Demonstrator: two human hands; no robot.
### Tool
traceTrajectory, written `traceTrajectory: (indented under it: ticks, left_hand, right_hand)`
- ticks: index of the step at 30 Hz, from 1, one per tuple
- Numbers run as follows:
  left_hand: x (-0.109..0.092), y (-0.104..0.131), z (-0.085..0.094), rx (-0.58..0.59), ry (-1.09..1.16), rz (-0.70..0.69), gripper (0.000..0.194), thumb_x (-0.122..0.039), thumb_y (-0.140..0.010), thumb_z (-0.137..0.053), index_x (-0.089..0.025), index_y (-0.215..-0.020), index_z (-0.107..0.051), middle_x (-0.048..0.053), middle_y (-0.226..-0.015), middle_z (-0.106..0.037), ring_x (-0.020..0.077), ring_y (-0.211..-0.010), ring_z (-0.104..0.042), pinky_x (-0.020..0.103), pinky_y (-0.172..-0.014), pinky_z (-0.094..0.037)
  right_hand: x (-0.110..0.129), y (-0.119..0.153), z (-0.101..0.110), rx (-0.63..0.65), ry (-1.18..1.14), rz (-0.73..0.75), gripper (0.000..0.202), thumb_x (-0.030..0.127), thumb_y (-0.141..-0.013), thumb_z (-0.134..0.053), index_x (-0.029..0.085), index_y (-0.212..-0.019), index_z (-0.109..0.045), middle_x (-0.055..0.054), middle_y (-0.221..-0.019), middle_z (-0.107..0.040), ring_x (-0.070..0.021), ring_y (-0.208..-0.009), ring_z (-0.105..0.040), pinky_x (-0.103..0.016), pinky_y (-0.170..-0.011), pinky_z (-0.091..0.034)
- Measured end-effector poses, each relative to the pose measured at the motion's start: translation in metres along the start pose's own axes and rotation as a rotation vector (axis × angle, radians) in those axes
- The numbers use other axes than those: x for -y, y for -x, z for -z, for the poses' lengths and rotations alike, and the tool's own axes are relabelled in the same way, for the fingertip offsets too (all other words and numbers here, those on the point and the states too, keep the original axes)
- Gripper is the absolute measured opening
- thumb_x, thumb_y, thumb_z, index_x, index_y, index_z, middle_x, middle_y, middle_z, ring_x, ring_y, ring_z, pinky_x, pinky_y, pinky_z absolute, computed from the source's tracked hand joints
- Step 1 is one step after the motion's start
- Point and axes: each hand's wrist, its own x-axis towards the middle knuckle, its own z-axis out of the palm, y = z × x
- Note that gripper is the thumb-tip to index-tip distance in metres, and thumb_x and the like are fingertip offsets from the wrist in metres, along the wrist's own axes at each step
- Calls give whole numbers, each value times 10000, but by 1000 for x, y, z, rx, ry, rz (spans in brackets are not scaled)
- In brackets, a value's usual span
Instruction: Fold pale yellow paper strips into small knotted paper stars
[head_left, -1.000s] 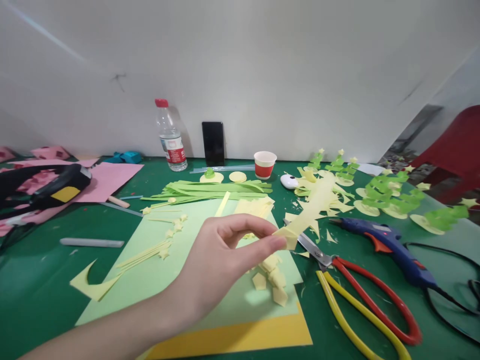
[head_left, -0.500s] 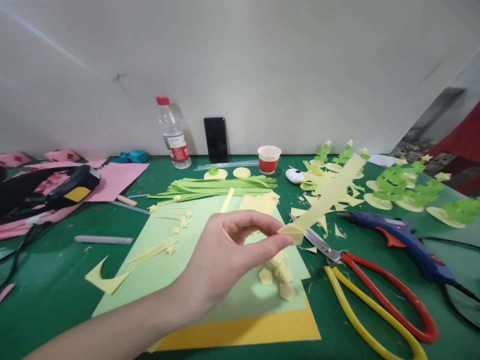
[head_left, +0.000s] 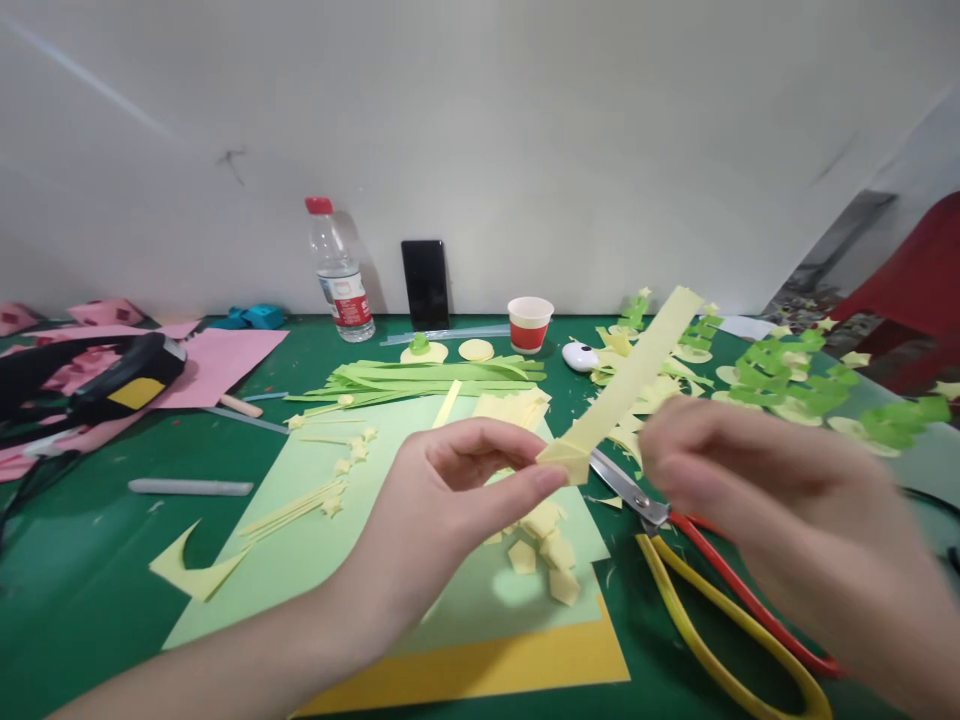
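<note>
Paper strip [head_left: 637,370] folding, centre frame
Left hand [head_left: 442,500] pinches folded end; right hand's [head_left: 787,520] grip indeterminable. Next fold likely requires aligning free end.

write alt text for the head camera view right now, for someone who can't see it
A left hand pinches the folded end of a pale yellow paper strip over light green paper, while a blurred right hand hovers above scissors. Behind are green strips, a bottle, a phone and a paper cup.
</note>
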Motion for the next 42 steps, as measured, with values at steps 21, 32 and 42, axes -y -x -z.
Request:
traceTrajectory:
  ticks: [21, 32, 42]
  left_hand:
    - [5, 3, 0, 290, -580, -375, 294, -170, -884, -414, -179, -653, -595, -25, -650, -605, 99, -592, -570, 164, -573, -414]
    - [5, 2, 4, 384, -562, -349, 306, -158, -890, -373, -181, -650, -562, -25, -672, -575, 105, -646, -570, 161, -612, -415]
    - [4, 1, 3, 386, -631, -383, 336, -139, -868, -386, -168, -534, -388, -63, -540, -387, 69, -530, -425, 158, -560, -355]
  right_hand:
    - [86, 30, -13, 62, -352, -173, 84, 152, -702, -692, 204, -637, -687, 41, -618, -675, -87, -578, -613, -116, -512, -479]
    - [86, 32, -15, 148, -517, -216, 173, 76, -718, -661, 235, -668, -708, 66, -598, -652, -42, -547, -571, -66, -482, -434]
    - [88, 30, -17, 137, -547, -331, 162, 62, -650, -696, 221, -636, -723, 66, -571, -613, -24, -510, -495, -38, -444, -392]
